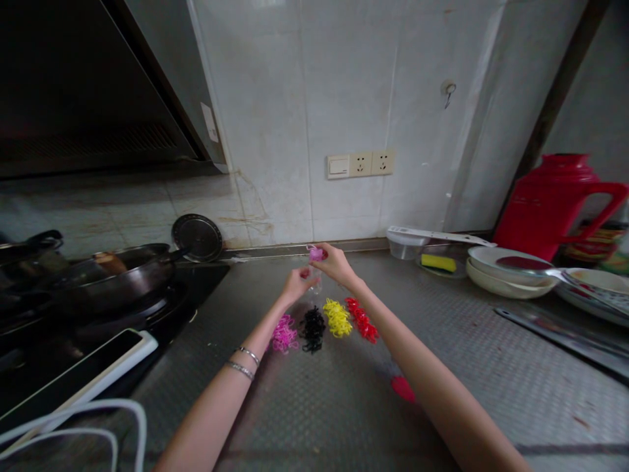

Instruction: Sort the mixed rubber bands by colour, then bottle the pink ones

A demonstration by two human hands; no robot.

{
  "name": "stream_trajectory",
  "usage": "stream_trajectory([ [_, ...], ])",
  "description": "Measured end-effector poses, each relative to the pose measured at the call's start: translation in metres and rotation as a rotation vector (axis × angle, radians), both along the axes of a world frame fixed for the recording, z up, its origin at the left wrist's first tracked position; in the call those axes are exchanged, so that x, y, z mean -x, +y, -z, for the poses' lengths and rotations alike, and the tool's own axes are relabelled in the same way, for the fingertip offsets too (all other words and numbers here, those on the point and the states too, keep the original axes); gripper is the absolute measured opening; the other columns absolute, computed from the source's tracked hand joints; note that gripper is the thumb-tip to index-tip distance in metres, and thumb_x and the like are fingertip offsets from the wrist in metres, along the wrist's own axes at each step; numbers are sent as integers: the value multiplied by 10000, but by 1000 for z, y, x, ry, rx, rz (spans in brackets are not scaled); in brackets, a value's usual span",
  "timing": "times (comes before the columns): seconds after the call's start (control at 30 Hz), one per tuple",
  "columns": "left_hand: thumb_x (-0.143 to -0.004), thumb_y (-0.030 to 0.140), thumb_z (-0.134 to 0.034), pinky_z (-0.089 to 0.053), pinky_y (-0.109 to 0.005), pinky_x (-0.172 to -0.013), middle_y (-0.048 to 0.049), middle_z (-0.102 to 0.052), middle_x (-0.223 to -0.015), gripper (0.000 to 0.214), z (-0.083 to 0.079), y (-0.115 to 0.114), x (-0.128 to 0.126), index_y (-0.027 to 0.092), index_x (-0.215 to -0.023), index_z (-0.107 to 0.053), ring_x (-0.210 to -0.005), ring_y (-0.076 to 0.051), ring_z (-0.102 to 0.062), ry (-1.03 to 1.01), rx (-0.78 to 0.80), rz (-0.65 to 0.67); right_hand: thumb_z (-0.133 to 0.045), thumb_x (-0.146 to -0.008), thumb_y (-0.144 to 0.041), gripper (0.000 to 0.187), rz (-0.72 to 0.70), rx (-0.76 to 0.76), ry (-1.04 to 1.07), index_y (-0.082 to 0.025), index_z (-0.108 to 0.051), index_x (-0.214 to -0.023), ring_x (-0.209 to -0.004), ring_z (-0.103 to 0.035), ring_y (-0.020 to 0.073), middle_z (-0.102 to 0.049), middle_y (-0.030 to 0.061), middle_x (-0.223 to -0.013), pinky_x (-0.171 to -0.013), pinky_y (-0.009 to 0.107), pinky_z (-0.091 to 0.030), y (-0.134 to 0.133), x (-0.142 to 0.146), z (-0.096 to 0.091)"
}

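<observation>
Beyond the colored piles, both hands meet at a small clear container (pixel 317 286) whose top part is pink (pixel 316 254). My left hand (pixel 296 286) is closed around its side, two bracelets on that wrist. Fingers of my right hand (pixel 336 264) pinch the pink top; whether it is a cap or contents I cannot tell. In a row nearer to me lie small rubber bands: a pink pile (pixel 284 334), a black pile (pixel 313 329), a yellow pile (pixel 337 318) and a red pile (pixel 362 320). A red flat piece (pixel 403 388) lies partly behind my right forearm.
At left, a pan (pixel 122 278) sits on the black stove, with a white-edged device (pixel 98 373) and white cable (pixel 132 406) in front. To the right are a clear tub (pixel 407 246), yellow sponge (pixel 438 263), stacked bowls (pixel 506 282), a knife (pixel 555 337) and a red thermos (pixel 545 203).
</observation>
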State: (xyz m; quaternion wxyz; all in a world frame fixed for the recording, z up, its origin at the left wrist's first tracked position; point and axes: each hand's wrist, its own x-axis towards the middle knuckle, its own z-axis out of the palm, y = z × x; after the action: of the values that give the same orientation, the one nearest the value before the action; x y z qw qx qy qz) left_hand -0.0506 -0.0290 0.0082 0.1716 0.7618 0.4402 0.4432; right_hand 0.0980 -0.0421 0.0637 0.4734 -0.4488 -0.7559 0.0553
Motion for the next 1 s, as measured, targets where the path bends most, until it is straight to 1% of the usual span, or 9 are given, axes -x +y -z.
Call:
stream_trajectory([
  [0.13,-614,413,-615,-362,-237,-581,-37,-587,-662,328,2,2,1,100,-715,-612,-624,-132,-506,-42,55,33,-605,-642,-300,429,-47,-11,58,-160,-543,-1042,-743,-561,129,-630,32,-862,-679,230,-423,-2,-4,-9],
  [0.2,-620,398,-615,-365,-236,-583,-40,-597,-681,328,3,3,2,98,-753,-626,-627,-131,-509,-52,78,38,-594,-646,-297,429,-33,-16,77,-157,-542,-1047,-746,-563,130,-632,34,-867,-690,235,-426,0,-9,-12],
  [0.27,-622,393,-614,-369,-235,-585,-41,-603,-689,332,3,3,2,96,-769,-630,-630,-131,-511,-54,84,21,-583,-647,-285,421,15,-9,95,-161,-542,-1048,-757,-564,134,-633,35,-878,-703,240,-427,5,-18,-11],
  [0.33,-617,391,-618,-377,-236,-592,-39,-606,-690,332,3,2,2,94,-766,-630,-633,-132,-514,-54,77,-5,-575,-644,-267,415,84,30,95,-165,-545,-1046,-770,-566,140,-636,38,-883,-710,243,-428,13,-29,-3],
  [0.43,-617,387,-622,-392,-237,-603,-38,-617,-692,328,2,-2,1,97,-769,-629,-636,-131,-526,-67,86,1,-597,-613,-243,433,149,144,22,-163,-558,-1036,-781,-569,154,-637,50,-898,-706,241,-428,25,-45,20],
  [0.53,-609,386,-634,-408,-240,-611,-46,-629,-706,333,1,-4,0,98,-778,-629,-639,-133,-543,-102,109,23,-634,-578,-248,522,116,265,-101,-147,-542,-1082,-776,-571,163,-633,64,-912,-700,241,-429,32,-55,47],
  [0.63,-593,379,-651,-421,-248,-619,-53,-637,-709,340,4,-3,-1,97,-780,-629,-639,-138,-553,-126,119,20,-642,-573,-241,578,55,329,-183,-135,-516,-1128,-791,-571,165,-626,75,-940,-711,234,-425,34,-58,66],
  [0.77,-591,393,-654,-430,-255,-633,-64,-644,-733,369,8,-2,-1,95,-807,-629,-657,-144,-563,-131,110,26,-666,-561,-267,651,-19,376,-218,-121,-485,-1169,-841,-568,175,-616,87,-980,-741,235,-421,33,-56,76],
  [1.0,-592,429,-646,-432,-256,-641,-65,-641,-746,409,10,-2,0,97,-830,-623,-668,-147,-562,-106,104,32,-685,-556,-272,672,-58,435,-193,-142,-478,-1181,-861,-574,179,-621,75,-973,-764,251,-424,33,-55,80],
])
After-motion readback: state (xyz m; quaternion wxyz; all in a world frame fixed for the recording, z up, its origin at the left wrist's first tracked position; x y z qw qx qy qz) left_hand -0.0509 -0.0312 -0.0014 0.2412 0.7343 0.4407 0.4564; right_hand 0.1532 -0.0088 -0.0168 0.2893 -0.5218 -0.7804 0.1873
